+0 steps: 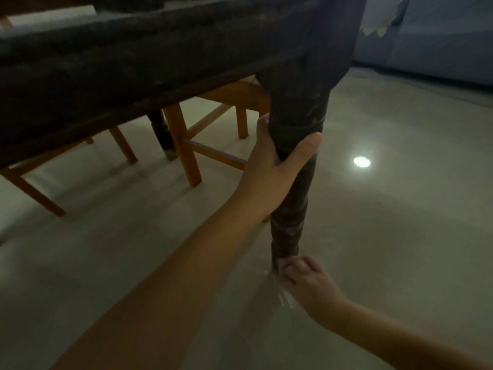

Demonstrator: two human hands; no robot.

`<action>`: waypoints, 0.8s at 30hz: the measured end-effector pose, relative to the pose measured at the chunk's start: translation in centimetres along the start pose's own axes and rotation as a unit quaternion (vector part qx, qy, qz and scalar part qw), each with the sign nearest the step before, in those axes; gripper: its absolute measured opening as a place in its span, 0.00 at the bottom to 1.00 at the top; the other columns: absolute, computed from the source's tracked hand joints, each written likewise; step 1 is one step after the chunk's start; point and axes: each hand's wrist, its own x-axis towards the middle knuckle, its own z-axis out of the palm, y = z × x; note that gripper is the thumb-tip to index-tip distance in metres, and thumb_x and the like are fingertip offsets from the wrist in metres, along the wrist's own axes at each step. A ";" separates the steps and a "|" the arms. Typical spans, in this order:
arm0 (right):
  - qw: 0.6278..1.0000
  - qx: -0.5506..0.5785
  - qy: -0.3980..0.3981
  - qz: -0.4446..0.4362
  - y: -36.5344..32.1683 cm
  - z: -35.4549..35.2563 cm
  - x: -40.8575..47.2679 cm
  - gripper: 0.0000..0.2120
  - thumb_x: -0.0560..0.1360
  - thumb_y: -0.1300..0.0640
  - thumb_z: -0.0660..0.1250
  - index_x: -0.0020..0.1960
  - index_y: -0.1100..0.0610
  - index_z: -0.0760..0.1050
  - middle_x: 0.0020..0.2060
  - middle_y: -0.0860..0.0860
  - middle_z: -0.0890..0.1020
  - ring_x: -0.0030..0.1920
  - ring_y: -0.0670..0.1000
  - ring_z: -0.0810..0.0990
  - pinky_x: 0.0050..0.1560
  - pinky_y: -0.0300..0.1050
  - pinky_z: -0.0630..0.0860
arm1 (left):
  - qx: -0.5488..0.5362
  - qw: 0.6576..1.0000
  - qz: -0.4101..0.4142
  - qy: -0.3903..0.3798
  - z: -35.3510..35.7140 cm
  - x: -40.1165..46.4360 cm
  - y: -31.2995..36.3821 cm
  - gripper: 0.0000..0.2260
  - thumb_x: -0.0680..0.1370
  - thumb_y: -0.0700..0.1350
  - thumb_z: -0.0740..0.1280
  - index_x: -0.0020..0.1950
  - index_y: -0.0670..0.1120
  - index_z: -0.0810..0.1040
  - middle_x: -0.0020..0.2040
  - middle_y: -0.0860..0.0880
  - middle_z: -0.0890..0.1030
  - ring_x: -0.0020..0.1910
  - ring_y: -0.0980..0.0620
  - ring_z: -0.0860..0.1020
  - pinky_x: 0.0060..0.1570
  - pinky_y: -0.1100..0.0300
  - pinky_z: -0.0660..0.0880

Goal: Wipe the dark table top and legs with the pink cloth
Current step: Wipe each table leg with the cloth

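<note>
Orange-brown wooden chairs (186,145) stand under the left side of the dark wooden table (133,62), whose thick apron edge fills the upper left of the view; behind them a second dark leg (162,132) reaches the floor; the pale glossy floor (400,236) spreads beneath, carrying a round bright reflection of a lamp (362,161) to the right of the near leg. At centre the left hand (277,161) grips the dark turned table leg (296,182) just below its upper ring, fingers curled behind it and thumb laid across the front, the bare forearm stretching down to the lower left; lower on the same leg, near its foot, the right hand (306,279) has its fingers curled against the wood, pinching what appears to be a cloth (282,295); that cloth shows only as a pale, blurred streak below the fingers, its pink colour not readable in the dim light. Farther right, in the upper corner, a blue-grey wall (440,49) rises beyond the floor, with a pale ragged scrap (373,29) hanging beside the table's corner.
</note>
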 end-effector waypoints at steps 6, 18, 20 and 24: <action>0.603 0.654 0.260 0.374 2.9 -4.3 1.5 0.18 0.79 0.68 0.56 0.61 0.50 0.70 0.44 0.40 0.81 0.40 0.39 0.80 0.36 0.29 0.76 | -0.002 0.999 0.040 0.035 -0.1 -0.2 -0.7 0.31 0.74 0.53 0.65 0.72 0.44 0.58 0.62 0.52 0.71 0.57 0.63 0.72 0.53 0.74 0.68; 0.334 0.754 0.169 0.540 -1.5 0.2 5.1 0.14 0.82 0.66 0.50 0.49 0.48 0.66 0.35 0.51 0.73 0.22 0.43 0.75 0.19 0.33 0.68 | 0.028 0.999 0.017 0.031 0.3 -0.1 -0.4 0.32 0.74 0.58 0.64 0.73 0.48 0.55 0.65 0.49 0.71 0.62 0.52 0.71 0.57 0.62 0.68; 0.368 0.736 0.203 0.530 -1.5 -0.2 6.0 0.14 0.81 0.67 0.51 0.41 0.52 0.65 0.28 0.52 0.72 0.23 0.45 0.73 0.22 0.33 0.69 | 0.025 0.999 0.025 0.037 0.4 0.0 -0.7 0.31 0.75 0.57 0.64 0.73 0.48 0.56 0.61 0.53 0.72 0.55 0.61 0.71 0.50 0.75 0.67; 0.398 0.704 0.233 0.540 -4.0 -0.8 5.9 0.12 0.83 0.54 0.51 0.62 0.47 0.70 0.48 0.53 0.78 0.47 0.52 0.77 0.46 0.45 0.74 | 0.027 0.998 0.033 0.048 0.4 -0.1 -0.6 0.29 0.75 0.53 0.64 0.72 0.48 0.57 0.54 0.59 0.70 0.44 0.69 0.69 0.39 0.85 0.65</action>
